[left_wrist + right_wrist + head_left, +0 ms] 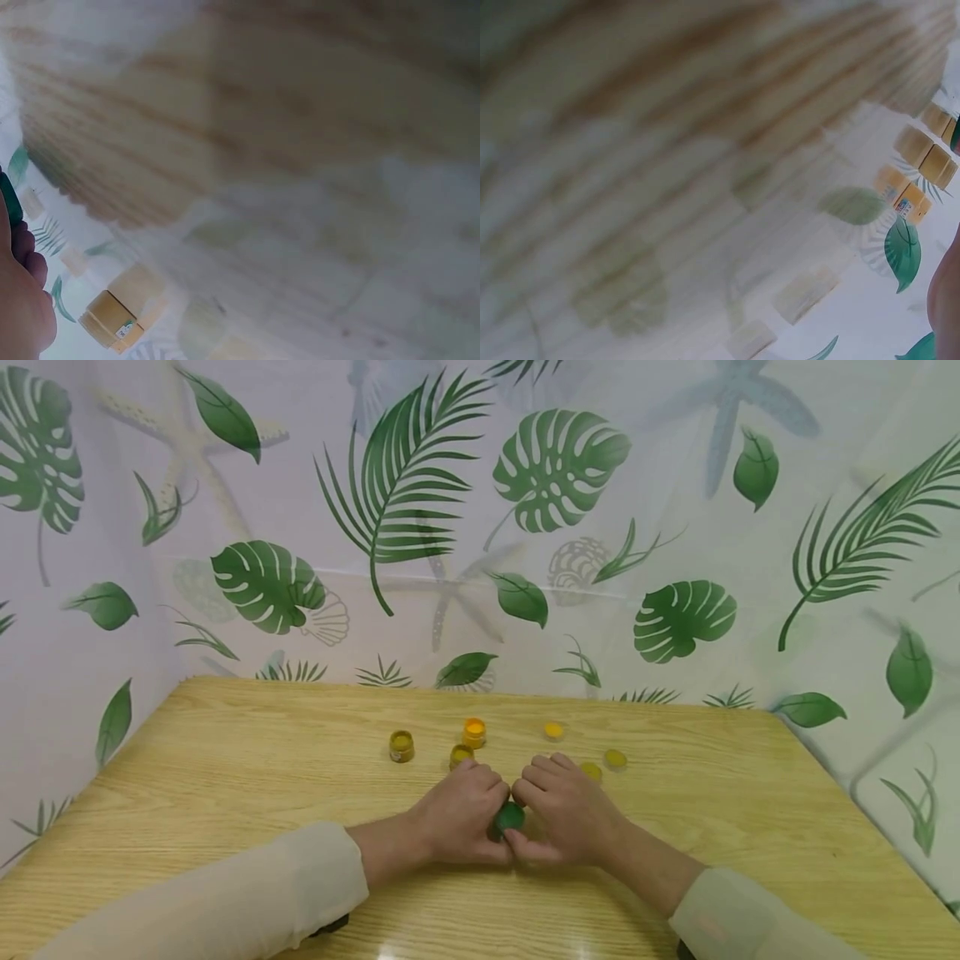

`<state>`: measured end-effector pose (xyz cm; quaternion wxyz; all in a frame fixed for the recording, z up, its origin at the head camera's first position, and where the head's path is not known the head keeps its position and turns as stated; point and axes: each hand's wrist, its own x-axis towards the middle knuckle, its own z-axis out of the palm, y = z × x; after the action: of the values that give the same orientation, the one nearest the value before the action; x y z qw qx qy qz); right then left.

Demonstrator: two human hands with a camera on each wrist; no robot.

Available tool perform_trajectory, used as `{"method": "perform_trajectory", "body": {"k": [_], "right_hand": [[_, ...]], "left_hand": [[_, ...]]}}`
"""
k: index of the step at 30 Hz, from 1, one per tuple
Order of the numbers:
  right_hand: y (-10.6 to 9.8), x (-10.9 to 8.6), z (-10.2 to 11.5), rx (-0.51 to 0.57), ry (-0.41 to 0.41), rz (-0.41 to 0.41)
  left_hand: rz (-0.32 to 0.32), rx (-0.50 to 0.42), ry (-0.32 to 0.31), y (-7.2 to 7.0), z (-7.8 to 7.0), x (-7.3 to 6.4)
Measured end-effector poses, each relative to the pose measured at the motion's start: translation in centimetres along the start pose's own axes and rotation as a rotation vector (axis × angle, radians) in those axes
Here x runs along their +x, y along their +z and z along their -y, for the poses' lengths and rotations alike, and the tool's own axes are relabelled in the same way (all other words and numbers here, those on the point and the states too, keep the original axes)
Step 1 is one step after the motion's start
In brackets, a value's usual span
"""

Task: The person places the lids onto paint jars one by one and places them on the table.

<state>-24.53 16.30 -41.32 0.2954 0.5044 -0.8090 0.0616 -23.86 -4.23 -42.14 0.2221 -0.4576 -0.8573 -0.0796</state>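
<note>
Both hands meet around a small green paint jar (510, 817) near the middle of the table in the head view. My left hand (467, 814) pinches it from the left, fingers curled. From the other side my right hand (567, 814) grips it, thumb at its near edge. Most of the jar is hidden by the fingers. In the left wrist view, part of the left hand (26, 300) and a sliver of green jar (10, 201) show at the edge. Only a strip of the right hand (946, 292) appears in the right wrist view.
Beyond the hands stand uncapped paint jars: an olive-yellow jar (401, 747), an orange jar (474, 732) and another olive jar (461, 757), partly hidden. To their right lie an orange lid (553, 731) and two olive lids (615, 760). A leaf-patterned curtain (450, 635) borders the wooden table (262, 760).
</note>
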Motion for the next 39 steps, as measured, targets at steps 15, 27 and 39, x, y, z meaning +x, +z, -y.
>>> {"method": "perform_trajectory", "body": {"k": [15,27,39], "right_hand": [[0.34,0.1,0.2,-0.027,-0.023,-0.056],[-0.11,0.09,0.19,0.02,0.043,-0.038],[-0.13,0.17,0.14,0.003,0.021,-0.028]], "left_hand": [[0.021,0.009,0.009,-0.27,-0.25,0.0],[0.041,-0.035,-0.044,-0.34,-0.09,0.02],[0.022,0.004,-0.049,-0.39,0.12,-0.03]]}}
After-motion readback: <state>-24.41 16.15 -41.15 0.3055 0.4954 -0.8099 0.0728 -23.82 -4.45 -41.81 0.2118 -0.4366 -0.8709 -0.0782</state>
